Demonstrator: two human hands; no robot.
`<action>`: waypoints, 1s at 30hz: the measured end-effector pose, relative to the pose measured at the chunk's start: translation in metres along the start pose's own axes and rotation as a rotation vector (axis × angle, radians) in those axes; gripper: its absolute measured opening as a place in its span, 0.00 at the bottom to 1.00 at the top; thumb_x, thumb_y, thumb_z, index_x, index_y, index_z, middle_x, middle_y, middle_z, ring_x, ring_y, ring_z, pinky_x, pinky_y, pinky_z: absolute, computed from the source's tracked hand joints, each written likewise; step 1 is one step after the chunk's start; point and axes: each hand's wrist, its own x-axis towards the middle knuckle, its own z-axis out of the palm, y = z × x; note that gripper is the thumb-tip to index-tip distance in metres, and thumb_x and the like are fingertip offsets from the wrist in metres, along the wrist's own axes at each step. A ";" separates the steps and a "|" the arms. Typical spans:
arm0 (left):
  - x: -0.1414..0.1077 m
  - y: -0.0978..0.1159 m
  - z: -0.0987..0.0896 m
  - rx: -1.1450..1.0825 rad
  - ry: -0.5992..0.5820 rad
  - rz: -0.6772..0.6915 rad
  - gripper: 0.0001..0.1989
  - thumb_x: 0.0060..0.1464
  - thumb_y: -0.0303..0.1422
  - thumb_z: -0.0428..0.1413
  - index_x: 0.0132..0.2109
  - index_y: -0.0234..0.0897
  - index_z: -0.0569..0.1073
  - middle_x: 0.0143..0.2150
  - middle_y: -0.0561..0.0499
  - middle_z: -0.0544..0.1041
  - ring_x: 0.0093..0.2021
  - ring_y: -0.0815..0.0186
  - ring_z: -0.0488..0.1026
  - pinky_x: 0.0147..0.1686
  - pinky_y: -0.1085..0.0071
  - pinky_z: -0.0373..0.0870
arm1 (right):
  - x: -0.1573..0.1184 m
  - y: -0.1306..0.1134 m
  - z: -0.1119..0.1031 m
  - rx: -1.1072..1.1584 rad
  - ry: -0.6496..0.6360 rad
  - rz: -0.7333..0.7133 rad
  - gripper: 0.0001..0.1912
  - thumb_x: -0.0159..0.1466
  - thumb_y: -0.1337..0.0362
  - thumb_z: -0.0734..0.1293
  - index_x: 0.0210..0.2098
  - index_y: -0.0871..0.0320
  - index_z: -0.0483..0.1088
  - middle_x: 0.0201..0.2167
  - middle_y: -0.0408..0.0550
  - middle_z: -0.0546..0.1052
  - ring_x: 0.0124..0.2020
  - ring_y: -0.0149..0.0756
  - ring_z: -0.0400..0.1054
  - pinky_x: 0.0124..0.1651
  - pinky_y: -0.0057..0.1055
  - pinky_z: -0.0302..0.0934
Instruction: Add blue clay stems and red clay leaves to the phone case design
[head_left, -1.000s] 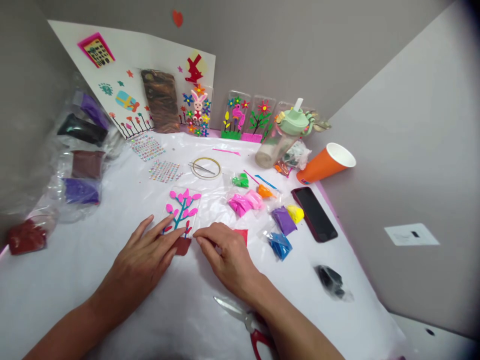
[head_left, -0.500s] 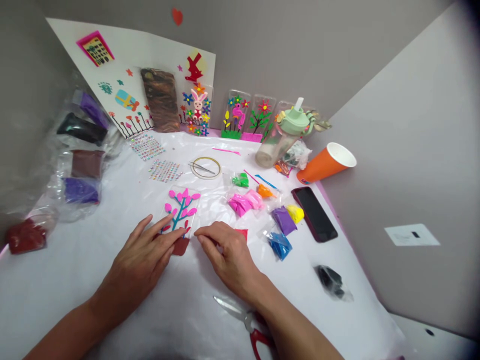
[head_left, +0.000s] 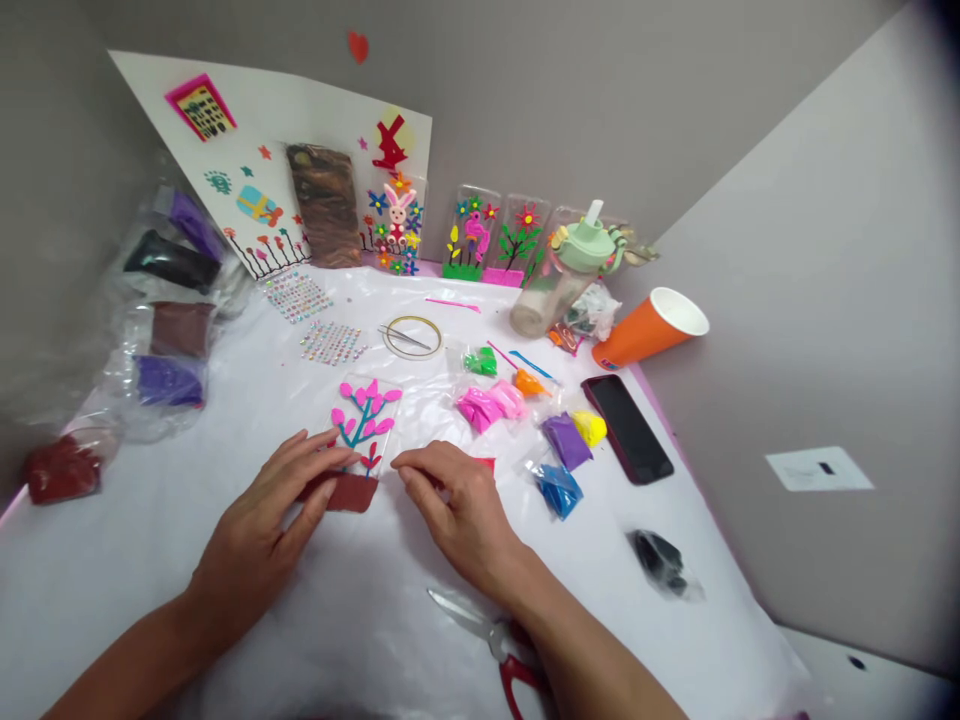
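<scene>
A clear panel (head_left: 365,432) lies flat on the white table cover, bearing a teal stem with pink leaves, small red leaves and a brown base (head_left: 352,492). My left hand (head_left: 262,510) rests over the panel's left edge, fingers extended and thumb near the brown base. Just right of the panel is my right hand (head_left: 461,505), its thumb and index finger pinched together; whatever may be between the fingertips is too small to make out. A bit of red clay packet (head_left: 487,465) shows behind my right hand.
Red-handled scissors (head_left: 495,635) lie near my right forearm. Clay packets (head_left: 568,440), a phone (head_left: 628,428), an orange cup (head_left: 651,328) and a bottle (head_left: 566,270) are on the right. Gem sheets (head_left: 334,342) and a ring with tweezers (head_left: 411,336) lie behind the panel.
My left hand has drawn back to the left and its thumb has spread, uncovering more of the brown base. My right hand has barely moved.
</scene>
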 end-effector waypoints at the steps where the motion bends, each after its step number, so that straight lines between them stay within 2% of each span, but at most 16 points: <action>1: 0.001 0.002 -0.003 -0.032 0.025 -0.078 0.14 0.69 0.37 0.50 0.57 0.43 0.72 0.56 0.50 0.79 0.60 0.63 0.73 0.65 0.64 0.66 | 0.000 -0.001 0.000 0.043 0.009 0.023 0.10 0.71 0.67 0.64 0.42 0.57 0.78 0.36 0.47 0.80 0.36 0.34 0.72 0.44 0.31 0.65; 3: 0.002 0.006 -0.011 -0.080 0.054 -0.250 0.13 0.66 0.44 0.52 0.50 0.45 0.75 0.48 0.53 0.81 0.50 0.63 0.78 0.54 0.68 0.73 | 0.001 -0.004 -0.003 0.162 0.042 0.090 0.09 0.70 0.66 0.64 0.41 0.56 0.78 0.34 0.45 0.79 0.34 0.32 0.71 0.41 0.30 0.65; 5: 0.004 0.009 -0.020 -0.094 0.052 -0.385 0.16 0.63 0.50 0.54 0.41 0.45 0.77 0.39 0.56 0.81 0.39 0.63 0.79 0.43 0.71 0.74 | 0.003 -0.006 -0.010 0.315 0.099 0.167 0.08 0.69 0.64 0.65 0.40 0.55 0.78 0.29 0.42 0.77 0.30 0.30 0.69 0.36 0.28 0.63; 8: 0.004 0.011 -0.033 -0.074 0.015 -0.470 0.19 0.62 0.51 0.53 0.32 0.43 0.75 0.27 0.58 0.76 0.29 0.66 0.74 0.31 0.74 0.68 | 0.010 -0.008 -0.030 0.478 0.224 0.214 0.08 0.68 0.59 0.67 0.38 0.55 0.78 0.22 0.39 0.72 0.23 0.28 0.63 0.28 0.26 0.59; 10: 0.001 0.010 -0.039 -0.051 -0.006 -0.506 0.20 0.64 0.49 0.50 0.29 0.43 0.71 0.23 0.59 0.71 0.26 0.68 0.70 0.29 0.74 0.65 | 0.016 -0.011 -0.049 0.492 0.359 0.182 0.08 0.66 0.57 0.69 0.36 0.55 0.77 0.20 0.37 0.69 0.21 0.27 0.59 0.25 0.26 0.54; 12: -0.003 0.006 -0.043 -0.053 -0.020 -0.549 0.20 0.65 0.49 0.46 0.33 0.43 0.72 0.25 0.58 0.72 0.27 0.66 0.72 0.31 0.74 0.67 | 0.021 -0.015 -0.070 0.466 0.513 0.118 0.11 0.65 0.55 0.71 0.31 0.54 0.73 0.18 0.36 0.65 0.20 0.27 0.54 0.24 0.26 0.50; 14: -0.008 0.003 -0.043 -0.084 -0.019 -0.594 0.18 0.65 0.49 0.46 0.43 0.45 0.74 0.33 0.56 0.78 0.36 0.63 0.78 0.38 0.72 0.71 | 0.022 -0.021 -0.090 0.438 0.613 0.044 0.17 0.64 0.50 0.71 0.27 0.54 0.68 0.17 0.36 0.61 0.19 0.27 0.52 0.23 0.27 0.48; 17: -0.017 -0.001 -0.043 -0.105 -0.030 -0.639 0.17 0.64 0.47 0.48 0.54 0.47 0.71 0.46 0.53 0.81 0.48 0.58 0.79 0.48 0.68 0.72 | 0.013 -0.030 -0.111 0.385 0.613 -0.002 0.21 0.67 0.47 0.68 0.25 0.53 0.66 0.17 0.37 0.60 0.19 0.28 0.52 0.23 0.27 0.49; 19: -0.024 -0.002 -0.043 -0.088 -0.035 -0.630 0.19 0.64 0.48 0.49 0.55 0.47 0.70 0.48 0.52 0.82 0.50 0.57 0.79 0.50 0.66 0.73 | -0.001 -0.037 -0.119 0.272 0.486 0.045 0.19 0.68 0.51 0.68 0.26 0.54 0.69 0.19 0.38 0.65 0.21 0.29 0.56 0.24 0.27 0.52; 20: -0.027 -0.002 -0.043 -0.084 -0.039 -0.614 0.19 0.64 0.49 0.49 0.55 0.47 0.70 0.47 0.52 0.82 0.49 0.57 0.80 0.48 0.67 0.74 | -0.011 -0.042 -0.121 0.186 0.368 0.081 0.16 0.69 0.53 0.69 0.27 0.54 0.70 0.21 0.39 0.68 0.23 0.29 0.59 0.26 0.27 0.54; 23: -0.037 -0.002 -0.042 -0.126 -0.070 -0.555 0.21 0.64 0.52 0.48 0.53 0.46 0.72 0.43 0.53 0.83 0.45 0.59 0.82 0.43 0.70 0.77 | -0.047 -0.052 -0.113 -0.143 -0.171 0.173 0.06 0.69 0.58 0.70 0.37 0.53 0.74 0.33 0.43 0.77 0.31 0.32 0.70 0.35 0.29 0.64; 24: -0.039 -0.002 -0.041 -0.150 -0.080 -0.544 0.21 0.64 0.53 0.48 0.53 0.46 0.73 0.42 0.53 0.84 0.44 0.59 0.82 0.42 0.71 0.77 | -0.061 -0.054 -0.106 -0.262 -0.348 0.191 0.07 0.68 0.58 0.71 0.43 0.52 0.74 0.38 0.44 0.78 0.33 0.34 0.71 0.37 0.30 0.66; 26: -0.043 -0.001 -0.039 -0.188 -0.097 -0.544 0.21 0.64 0.53 0.49 0.53 0.47 0.73 0.40 0.54 0.84 0.43 0.60 0.83 0.42 0.72 0.78 | -0.088 -0.051 -0.088 -0.490 -0.580 0.212 0.17 0.66 0.57 0.73 0.52 0.53 0.71 0.46 0.50 0.77 0.38 0.40 0.74 0.41 0.35 0.69; 28: -0.044 0.000 -0.035 -0.213 -0.103 -0.550 0.21 0.63 0.54 0.50 0.52 0.48 0.74 0.39 0.55 0.85 0.42 0.59 0.84 0.42 0.71 0.79 | -0.112 -0.041 -0.068 -0.638 -0.651 0.207 0.22 0.65 0.59 0.74 0.56 0.57 0.68 0.51 0.57 0.76 0.45 0.47 0.75 0.48 0.40 0.70; 30: -0.043 0.001 -0.031 -0.230 -0.099 -0.542 0.21 0.63 0.54 0.50 0.52 0.48 0.74 0.39 0.55 0.85 0.42 0.58 0.84 0.42 0.69 0.79 | -0.127 -0.027 -0.053 -0.713 -0.625 0.136 0.15 0.68 0.68 0.70 0.53 0.55 0.68 0.51 0.54 0.76 0.47 0.45 0.74 0.49 0.39 0.70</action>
